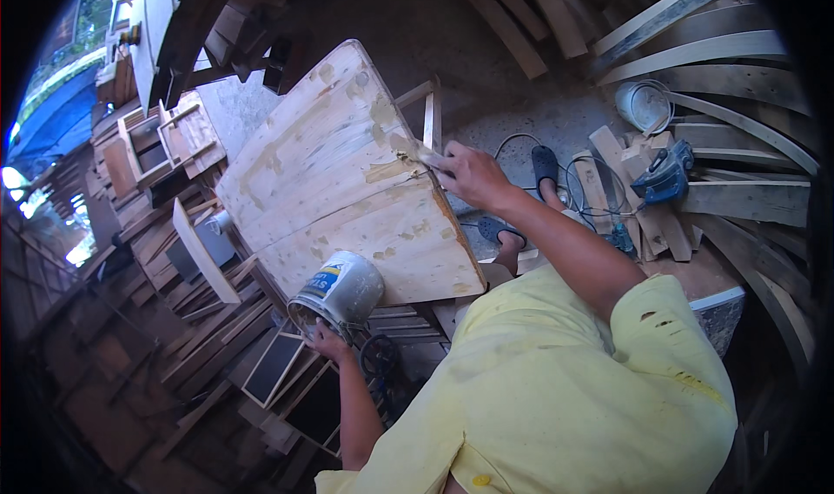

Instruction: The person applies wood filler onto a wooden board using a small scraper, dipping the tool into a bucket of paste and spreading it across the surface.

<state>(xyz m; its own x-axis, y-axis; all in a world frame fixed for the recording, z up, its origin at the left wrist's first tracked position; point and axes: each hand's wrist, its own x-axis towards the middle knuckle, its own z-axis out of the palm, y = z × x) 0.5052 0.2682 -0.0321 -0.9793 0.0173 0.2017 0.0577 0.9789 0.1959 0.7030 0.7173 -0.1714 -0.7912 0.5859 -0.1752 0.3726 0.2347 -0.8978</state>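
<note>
A wide wooden panel (326,161) lies in front of me, with tan filler patches over its surface and a seam running across it. My right hand (472,171) grips a putty knife (427,155) at the panel's right edge, where a thick smear of filler (391,170) lies. The knife's blade is hard to make out against the filler. My left hand (328,342) holds a whitish plastic bucket (358,285) by its rim, tipped on its side against the near left part of the panel. The bucket's contents are mostly hidden.
An electric power tool with a blue body (664,171) rests on wood offcuts (658,227) at the right, near a dirty white bucket (642,106). Cables (576,181) run over the floor by my clogs (546,165). Long boards (743,197) and stacked lumber (208,344) stand on both sides.
</note>
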